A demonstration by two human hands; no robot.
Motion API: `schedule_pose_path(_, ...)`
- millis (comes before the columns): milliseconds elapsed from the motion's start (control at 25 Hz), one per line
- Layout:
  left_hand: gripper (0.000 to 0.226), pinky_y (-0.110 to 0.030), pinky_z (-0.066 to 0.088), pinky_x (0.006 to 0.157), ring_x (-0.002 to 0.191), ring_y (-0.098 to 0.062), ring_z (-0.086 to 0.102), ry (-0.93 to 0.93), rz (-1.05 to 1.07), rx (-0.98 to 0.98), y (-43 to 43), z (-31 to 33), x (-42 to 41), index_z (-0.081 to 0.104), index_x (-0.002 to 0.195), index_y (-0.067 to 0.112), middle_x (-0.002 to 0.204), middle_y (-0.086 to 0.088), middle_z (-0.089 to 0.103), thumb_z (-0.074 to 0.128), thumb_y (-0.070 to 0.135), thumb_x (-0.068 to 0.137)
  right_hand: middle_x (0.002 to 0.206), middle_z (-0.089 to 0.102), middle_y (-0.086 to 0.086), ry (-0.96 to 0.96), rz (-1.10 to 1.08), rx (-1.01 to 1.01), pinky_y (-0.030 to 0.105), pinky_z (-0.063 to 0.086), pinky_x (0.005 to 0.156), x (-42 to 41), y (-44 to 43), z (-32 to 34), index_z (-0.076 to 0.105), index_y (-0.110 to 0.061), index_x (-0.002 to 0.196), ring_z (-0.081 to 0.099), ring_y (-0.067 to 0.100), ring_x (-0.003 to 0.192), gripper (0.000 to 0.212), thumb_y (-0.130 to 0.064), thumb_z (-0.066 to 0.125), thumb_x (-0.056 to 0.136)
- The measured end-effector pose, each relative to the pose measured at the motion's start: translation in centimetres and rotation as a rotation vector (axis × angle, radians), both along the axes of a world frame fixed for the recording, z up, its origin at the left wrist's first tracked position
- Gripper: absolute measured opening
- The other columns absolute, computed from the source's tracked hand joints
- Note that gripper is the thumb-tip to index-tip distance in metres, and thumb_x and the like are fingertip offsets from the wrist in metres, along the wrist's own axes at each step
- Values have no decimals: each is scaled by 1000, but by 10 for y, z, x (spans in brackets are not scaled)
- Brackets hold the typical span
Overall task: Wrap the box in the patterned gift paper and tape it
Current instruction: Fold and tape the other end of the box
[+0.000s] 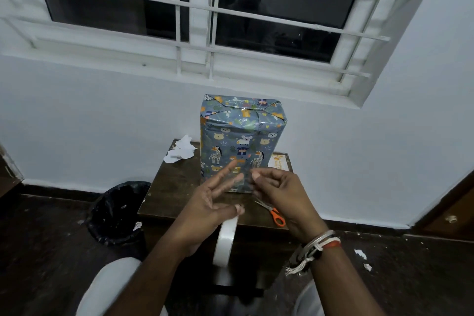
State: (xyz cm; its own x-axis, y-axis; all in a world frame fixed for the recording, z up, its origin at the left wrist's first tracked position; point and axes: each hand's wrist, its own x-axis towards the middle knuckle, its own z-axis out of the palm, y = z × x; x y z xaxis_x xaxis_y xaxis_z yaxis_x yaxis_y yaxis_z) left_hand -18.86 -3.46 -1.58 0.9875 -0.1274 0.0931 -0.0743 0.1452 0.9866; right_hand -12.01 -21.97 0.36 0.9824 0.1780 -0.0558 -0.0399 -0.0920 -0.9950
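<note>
One black-lined bin (118, 210) stands on the floor at far left, and torn white paper scraps (180, 152) lie on the back left corner of the small dark table (174, 187).

The left hand (213, 202) is held with its fingers straight and spread, pointing toward the box. The tape roll (225, 246) hangs edge-on right under its thumb; whether the thumb passes through the core I cannot tell.

The box (238, 143) stands upright at the table's middle, long axis vertical. The gift paper (220, 136) covers every visible face, and the top end is already folded and glossy with tape.

The right hand (277, 192) has its fingers curled, thumb and forefinger pinching what looks like a clear strip of tape (245, 179) stretched toward the left fingertips.

Orange-handled scissors (275, 214) lie on the table's near edge under that hand, and a yellow-printed card (280, 161) lies just right of the box.

The box's near face lies straight ahead, just beyond both hands, so the strip likely travels forward; the right hand, which carries it, seems best placed.
</note>
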Motion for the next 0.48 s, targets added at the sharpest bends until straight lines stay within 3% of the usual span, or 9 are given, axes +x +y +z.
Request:
schedule_pose_path(240, 96, -28, 57, 87, 105, -28, 74, -52, 11, -48, -12, 36, -7, 45, 147, 52, 145, 12, 57, 72, -15, 84, 96, 78, 17, 70, 12, 216, 21, 61, 73, -25, 17, 50, 78, -4, 103, 75, 18, 86, 25, -20, 81, 84)
schedule_pose_path(480, 99, -41, 52, 85, 76, -32, 64, -142, 17, 66, -9, 57, -6, 37, 145, 64, 148, 23, 53, 72, -9, 88, 93, 78, 19, 20, -65, 267, 23, 62, 75, -27, 21, 74, 75, -1, 105, 75, 21, 85, 24, -4, 82, 83)
